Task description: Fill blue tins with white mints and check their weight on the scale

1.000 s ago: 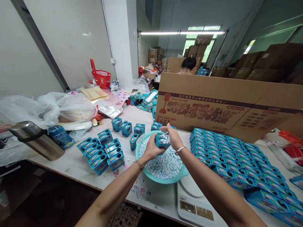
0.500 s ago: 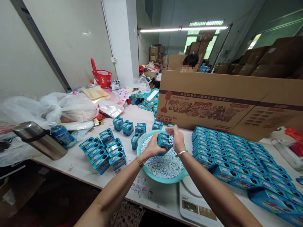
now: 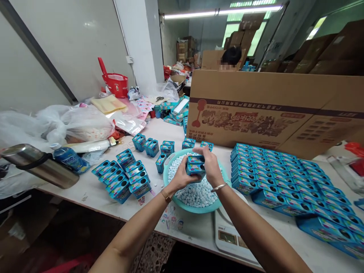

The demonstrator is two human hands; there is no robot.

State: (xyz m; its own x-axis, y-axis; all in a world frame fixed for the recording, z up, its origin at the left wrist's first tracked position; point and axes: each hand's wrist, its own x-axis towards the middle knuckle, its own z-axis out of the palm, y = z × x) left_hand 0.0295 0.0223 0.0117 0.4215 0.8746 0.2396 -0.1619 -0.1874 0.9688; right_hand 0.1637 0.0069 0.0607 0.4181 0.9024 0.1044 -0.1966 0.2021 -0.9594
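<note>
My left hand grips a pair of small blue printed boxes, tilted on their sides with their printed faces toward me. Against their right end is my right hand, its fingers bent over the upper edge; the fingertips are partly hidden. Both hands are above a turquoise bowl full of pale blue-white pellets, which look like small candies. The boxes' holes face my right hand and are hidden.
Blue boxes with round holes stand in rows on the right and in groups on the left. A white scale sits beside the bowl. Behind stands a large cardboard sheet, with a person beyond it. A steel flask lies left.
The boxes have turned so their printed faces show more, and pellets no longer show at their right end. My right hand has closed in on them. The head view has tipped down slightly.
</note>
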